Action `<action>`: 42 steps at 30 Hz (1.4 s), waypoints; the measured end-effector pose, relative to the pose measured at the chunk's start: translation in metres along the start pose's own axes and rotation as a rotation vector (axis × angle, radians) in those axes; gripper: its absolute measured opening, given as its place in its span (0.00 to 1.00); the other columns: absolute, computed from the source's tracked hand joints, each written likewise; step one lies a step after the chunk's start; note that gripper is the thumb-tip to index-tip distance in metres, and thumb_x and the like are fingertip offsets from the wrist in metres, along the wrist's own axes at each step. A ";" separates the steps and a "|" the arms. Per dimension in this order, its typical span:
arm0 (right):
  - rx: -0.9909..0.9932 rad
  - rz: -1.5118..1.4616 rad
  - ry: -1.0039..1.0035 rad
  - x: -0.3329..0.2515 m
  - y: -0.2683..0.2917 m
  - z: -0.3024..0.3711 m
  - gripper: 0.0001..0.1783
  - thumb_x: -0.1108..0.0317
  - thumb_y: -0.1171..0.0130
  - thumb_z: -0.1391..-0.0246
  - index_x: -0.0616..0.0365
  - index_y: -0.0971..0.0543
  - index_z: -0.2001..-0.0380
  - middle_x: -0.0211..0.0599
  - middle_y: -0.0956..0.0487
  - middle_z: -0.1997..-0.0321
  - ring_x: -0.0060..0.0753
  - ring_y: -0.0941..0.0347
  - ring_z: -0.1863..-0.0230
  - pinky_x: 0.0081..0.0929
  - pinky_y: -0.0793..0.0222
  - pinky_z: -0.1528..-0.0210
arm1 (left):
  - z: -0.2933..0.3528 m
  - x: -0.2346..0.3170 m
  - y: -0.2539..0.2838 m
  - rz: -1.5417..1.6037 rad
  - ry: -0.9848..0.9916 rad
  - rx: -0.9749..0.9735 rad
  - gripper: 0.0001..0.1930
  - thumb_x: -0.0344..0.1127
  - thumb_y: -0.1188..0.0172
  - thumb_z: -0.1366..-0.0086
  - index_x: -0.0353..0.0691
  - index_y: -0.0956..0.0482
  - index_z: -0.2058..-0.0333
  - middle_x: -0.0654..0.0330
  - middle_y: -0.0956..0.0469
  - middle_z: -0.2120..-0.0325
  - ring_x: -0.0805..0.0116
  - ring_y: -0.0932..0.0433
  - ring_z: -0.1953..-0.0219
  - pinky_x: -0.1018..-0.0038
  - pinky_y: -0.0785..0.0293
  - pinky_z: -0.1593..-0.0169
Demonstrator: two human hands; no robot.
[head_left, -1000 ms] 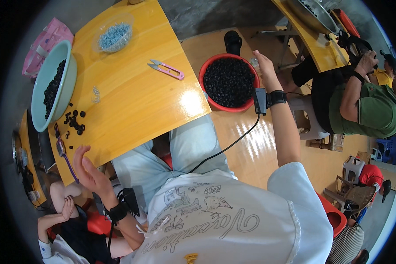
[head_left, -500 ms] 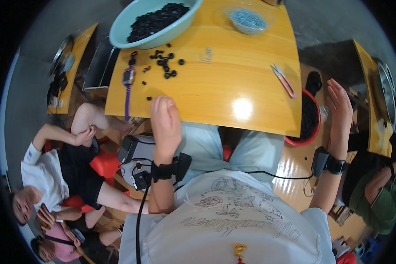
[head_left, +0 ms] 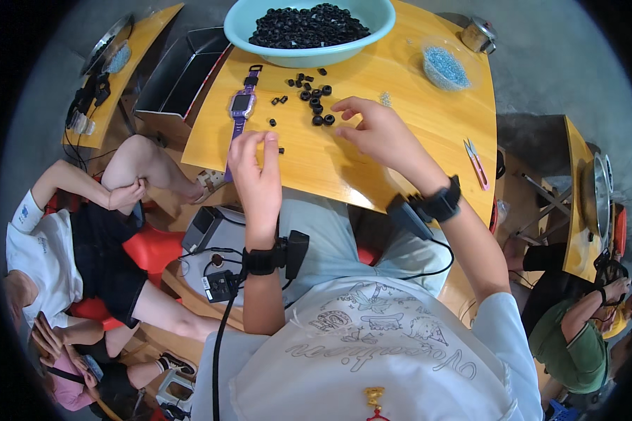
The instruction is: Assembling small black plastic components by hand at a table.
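My right hand [head_left: 386, 137] reaches over the table from the right, thumb and fingers apart and nothing seen between them. Its fingertips are just right of a loose group of small black ring-shaped pieces [head_left: 317, 109]. My left hand [head_left: 256, 172] is at the table's near edge, fingers bent and thumb apart, with no held thing visible. Close beside its thumb lies one small black piece [head_left: 281, 150], and another black piece [head_left: 272, 122] lies a little farther off. Left of these is a purple watch [head_left: 241, 105], its strap partly behind my left hand.
A pale green basin [head_left: 309, 55] of black pieces stands at the far side. Far right are a clear bowl [head_left: 445, 68] of light blue bits and a metal mug [head_left: 478, 35]. Pink-handled snips [head_left: 476, 165] lie near the right edge. People sit left and right.
My right hand has swung in from beyond the table's right edge to the black pieces. My left hand has stayed near the front edge, its thumb now farther from its fingers. The view has shifted.
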State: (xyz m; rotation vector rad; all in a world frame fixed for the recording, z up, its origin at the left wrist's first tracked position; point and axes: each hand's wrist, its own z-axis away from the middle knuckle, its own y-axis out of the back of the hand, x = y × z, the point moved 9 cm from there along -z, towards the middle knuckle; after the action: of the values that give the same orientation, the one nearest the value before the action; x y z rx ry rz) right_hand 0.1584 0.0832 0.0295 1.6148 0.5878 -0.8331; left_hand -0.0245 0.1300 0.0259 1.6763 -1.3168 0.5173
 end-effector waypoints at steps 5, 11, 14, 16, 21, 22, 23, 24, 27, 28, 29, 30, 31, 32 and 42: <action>0.007 0.257 0.108 0.009 -0.028 -0.022 0.16 0.70 0.41 0.60 0.59 0.26 0.63 0.44 0.26 0.73 0.43 0.29 0.70 0.31 0.34 0.65 | 0.020 -0.012 -0.013 0.489 0.287 -0.047 0.13 0.30 0.56 0.38 0.31 0.34 0.81 0.62 0.35 0.76 0.78 0.39 0.75 0.81 0.41 0.69; 0.115 0.265 0.194 0.008 -0.017 -0.012 0.13 0.72 0.41 0.58 0.61 0.26 0.65 0.41 0.25 0.72 0.36 0.28 0.73 0.27 0.34 0.71 | 0.026 -0.012 -0.021 0.597 0.369 -0.003 0.07 0.29 0.57 0.38 0.33 0.32 0.71 0.64 0.36 0.73 0.77 0.37 0.71 0.82 0.41 0.64; -0.089 -0.308 -0.208 0.007 -0.013 0.006 0.11 0.71 0.42 0.55 0.61 0.26 0.66 0.34 0.25 0.74 0.21 0.30 0.76 0.18 0.35 0.76 | 0.019 0.015 -0.021 0.479 0.188 -0.058 0.06 0.28 0.53 0.41 0.35 0.30 0.65 0.62 0.34 0.71 0.74 0.35 0.70 0.82 0.39 0.63; -0.154 -0.558 -0.242 -0.002 -0.013 0.020 0.10 0.70 0.43 0.51 0.59 0.28 0.64 0.27 0.26 0.75 0.11 0.33 0.77 0.11 0.39 0.79 | 0.016 0.038 -0.027 0.407 0.054 -0.156 0.09 0.26 0.50 0.43 0.35 0.28 0.63 0.59 0.32 0.67 0.71 0.33 0.71 0.80 0.36 0.65; -0.157 -0.672 -0.195 -0.002 -0.004 0.035 0.10 0.70 0.45 0.50 0.56 0.30 0.63 0.26 0.26 0.76 0.13 0.33 0.78 0.10 0.40 0.77 | 0.023 0.054 -0.046 0.359 -0.003 -0.307 0.13 0.28 0.40 0.49 0.33 0.27 0.63 0.57 0.27 0.71 0.69 0.29 0.70 0.76 0.32 0.65; -0.170 -0.658 -0.183 -0.003 -0.003 0.037 0.09 0.69 0.46 0.49 0.56 0.30 0.63 0.26 0.25 0.76 0.13 0.33 0.78 0.10 0.40 0.77 | 0.023 0.054 -0.046 0.380 0.003 -0.297 0.13 0.28 0.39 0.50 0.33 0.26 0.64 0.58 0.27 0.72 0.69 0.28 0.71 0.77 0.32 0.66; -0.186 -0.643 -0.170 -0.004 -0.002 0.039 0.09 0.68 0.47 0.48 0.55 0.30 0.63 0.26 0.25 0.75 0.13 0.33 0.77 0.10 0.40 0.76 | 0.024 0.054 -0.045 0.382 0.001 -0.301 0.13 0.28 0.39 0.50 0.33 0.26 0.64 0.58 0.27 0.72 0.69 0.28 0.71 0.77 0.32 0.66; -0.183 -0.642 -0.171 -0.004 0.001 0.040 0.09 0.68 0.47 0.48 0.55 0.30 0.63 0.26 0.25 0.75 0.13 0.33 0.77 0.10 0.40 0.76 | 0.026 0.049 -0.048 0.394 0.047 -0.338 0.12 0.27 0.40 0.49 0.33 0.26 0.64 0.59 0.26 0.71 0.72 0.29 0.70 0.79 0.33 0.63; -0.176 -0.470 -0.191 0.008 0.015 0.041 0.08 0.68 0.48 0.47 0.55 0.29 0.63 0.27 0.25 0.75 0.13 0.33 0.77 0.11 0.39 0.75 | 0.031 0.037 -0.047 0.394 0.117 -0.354 0.11 0.27 0.41 0.47 0.32 0.27 0.63 0.62 0.26 0.70 0.76 0.30 0.67 0.81 0.33 0.61; -0.060 -0.335 -0.180 0.023 0.033 0.034 0.09 0.68 0.49 0.49 0.57 0.28 0.64 0.30 0.25 0.75 0.17 0.31 0.77 0.15 0.37 0.73 | 0.032 0.032 -0.046 0.383 0.143 -0.333 0.11 0.28 0.42 0.46 0.31 0.27 0.63 0.63 0.26 0.69 0.77 0.30 0.66 0.81 0.33 0.60; 0.053 -0.200 -0.167 0.036 0.050 0.029 0.10 0.68 0.49 0.50 0.59 0.27 0.64 0.33 0.25 0.75 0.22 0.30 0.76 0.19 0.34 0.72 | 0.033 0.030 -0.047 0.383 0.141 -0.335 0.11 0.28 0.42 0.46 0.31 0.27 0.63 0.63 0.26 0.69 0.77 0.30 0.66 0.81 0.33 0.60; 0.061 -0.197 -0.171 0.052 0.059 0.025 0.10 0.68 0.49 0.50 0.59 0.27 0.64 0.33 0.25 0.75 0.22 0.30 0.76 0.19 0.34 0.72 | 0.035 0.026 -0.050 0.444 0.173 -0.327 0.11 0.28 0.42 0.45 0.32 0.27 0.63 0.63 0.26 0.69 0.77 0.30 0.66 0.81 0.34 0.60; 0.141 -0.005 -0.160 0.068 0.074 0.021 0.10 0.69 0.48 0.51 0.59 0.27 0.63 0.34 0.25 0.74 0.24 0.30 0.75 0.21 0.34 0.71 | 0.036 0.023 -0.051 0.501 0.206 -0.315 0.11 0.29 0.43 0.44 0.32 0.28 0.62 0.63 0.27 0.69 0.78 0.30 0.65 0.82 0.34 0.59; 0.216 0.189 -0.145 0.069 0.084 0.019 0.11 0.70 0.47 0.51 0.59 0.27 0.62 0.35 0.25 0.73 0.25 0.31 0.74 0.22 0.34 0.70 | 0.036 0.024 -0.051 0.501 0.205 -0.315 0.11 0.29 0.43 0.44 0.32 0.28 0.62 0.63 0.27 0.69 0.78 0.30 0.65 0.82 0.34 0.59; 0.165 0.389 0.102 0.053 0.044 -0.010 0.12 0.68 0.46 0.56 0.58 0.25 0.65 0.45 0.30 0.69 0.47 0.33 0.62 0.34 0.36 0.59 | 0.043 0.025 -0.060 0.587 0.258 -0.362 0.13 0.23 0.43 0.46 0.32 0.29 0.60 0.63 0.27 0.68 0.78 0.30 0.65 0.83 0.35 0.59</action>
State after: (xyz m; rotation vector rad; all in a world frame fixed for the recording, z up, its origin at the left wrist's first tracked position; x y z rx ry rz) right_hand 0.2267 0.0801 0.0157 1.8538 0.2646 -0.5220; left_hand 0.0307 0.0812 -0.0005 0.8842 -1.5905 0.7514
